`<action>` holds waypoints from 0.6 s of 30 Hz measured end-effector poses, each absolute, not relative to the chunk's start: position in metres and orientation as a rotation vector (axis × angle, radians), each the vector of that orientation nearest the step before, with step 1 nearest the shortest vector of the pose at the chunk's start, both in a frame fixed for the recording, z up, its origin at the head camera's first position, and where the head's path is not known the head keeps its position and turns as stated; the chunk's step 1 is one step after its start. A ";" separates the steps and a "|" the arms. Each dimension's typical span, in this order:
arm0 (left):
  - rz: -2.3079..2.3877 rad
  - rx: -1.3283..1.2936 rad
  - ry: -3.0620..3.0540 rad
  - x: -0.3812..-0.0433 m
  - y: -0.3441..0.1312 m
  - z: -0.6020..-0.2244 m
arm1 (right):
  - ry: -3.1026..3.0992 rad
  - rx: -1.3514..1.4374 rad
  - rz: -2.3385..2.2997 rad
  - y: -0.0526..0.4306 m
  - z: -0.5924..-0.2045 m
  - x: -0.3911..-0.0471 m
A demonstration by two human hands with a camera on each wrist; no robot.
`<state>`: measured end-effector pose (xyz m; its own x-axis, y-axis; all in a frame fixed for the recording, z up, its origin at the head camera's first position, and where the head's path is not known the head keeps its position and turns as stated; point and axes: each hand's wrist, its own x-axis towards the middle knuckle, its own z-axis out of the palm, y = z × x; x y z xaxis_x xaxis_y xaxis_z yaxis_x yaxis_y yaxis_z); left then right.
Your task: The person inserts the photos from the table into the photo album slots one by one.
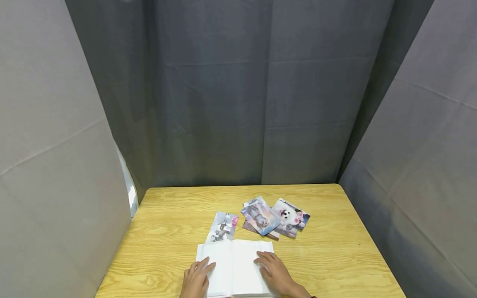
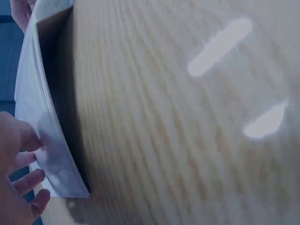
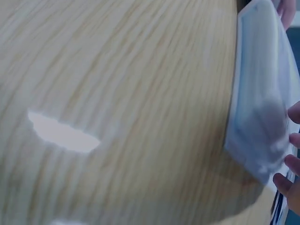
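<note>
An open album (image 1: 243,263) with blank white pages lies at the near edge of the wooden table. My left hand (image 1: 195,280) rests on the outer part of its left page, fingers extended. On the right page, near its outer edge, lies my right hand (image 1: 275,274), fingers loosely spread. In the left wrist view, fingers (image 2: 29,182) touch the left page, and the cover edge lifts off the table. A thick stack of page edges (image 3: 255,89) shows in the right wrist view beside the right fingers (image 3: 282,183). Neither hand holds anything.
A single photo card (image 1: 222,227) lies just beyond the album's left page, partly covered by it. Farther right, several photo cards overlap in a loose pile, among them a pastel one (image 1: 261,218) and a white dog one (image 1: 286,214). Grey curtains (image 1: 212,103) enclose the table.
</note>
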<state>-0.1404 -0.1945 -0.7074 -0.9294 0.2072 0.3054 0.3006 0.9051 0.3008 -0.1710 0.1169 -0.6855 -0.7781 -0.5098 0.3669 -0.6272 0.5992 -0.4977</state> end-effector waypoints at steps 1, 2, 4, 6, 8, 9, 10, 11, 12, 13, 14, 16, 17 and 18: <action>-0.510 -0.378 -2.801 -0.142 -0.193 -0.706 | -2.639 0.943 0.937 0.120 -0.686 -0.170; -0.516 -0.366 -2.794 -0.145 -0.191 -0.703 | -2.635 0.943 0.929 0.122 -0.686 -0.170; -0.535 -0.322 -2.768 -0.156 -0.187 -0.698 | -2.639 0.946 0.938 0.124 -0.687 -0.170; -0.588 -0.267 -2.739 -0.171 -0.182 -0.691 | -2.651 0.948 0.934 0.125 -0.687 -0.172; -0.627 -0.210 -2.724 -0.189 -0.177 -0.687 | -2.674 0.942 0.924 0.125 -0.687 -0.173; -0.640 -0.183 -2.721 -0.197 -0.175 -0.685 | -2.689 0.938 0.923 0.125 -0.687 -0.174; -0.653 -0.159 -2.716 -0.206 -0.173 -0.682 | -2.707 0.933 0.923 0.124 -0.687 -0.174; -0.668 -0.130 -2.714 -0.214 -0.172 -0.681 | -2.726 0.929 0.921 0.124 -0.686 -0.175; -0.680 -0.097 -2.719 -0.222 -0.170 -0.680 | -2.747 0.924 0.919 0.124 -0.687 -0.175; -0.690 -0.069 -2.720 -0.229 -0.169 -0.680 | -2.771 0.920 0.916 0.124 -0.687 -0.175; -0.704 -0.034 -2.725 -0.236 -0.167 -0.680 | -2.789 0.920 0.910 0.124 -0.687 -0.175; -0.739 0.035 -2.745 -0.248 -0.165 -0.681 | -2.823 0.920 0.892 0.124 -0.689 -0.175; -0.757 0.067 -2.761 -0.253 -0.164 -0.682 | -2.828 0.923 0.878 0.124 -0.690 -0.175; -0.766 0.095 -2.781 -0.257 -0.162 -0.683 | -2.829 0.924 0.869 0.124 -0.691 -0.174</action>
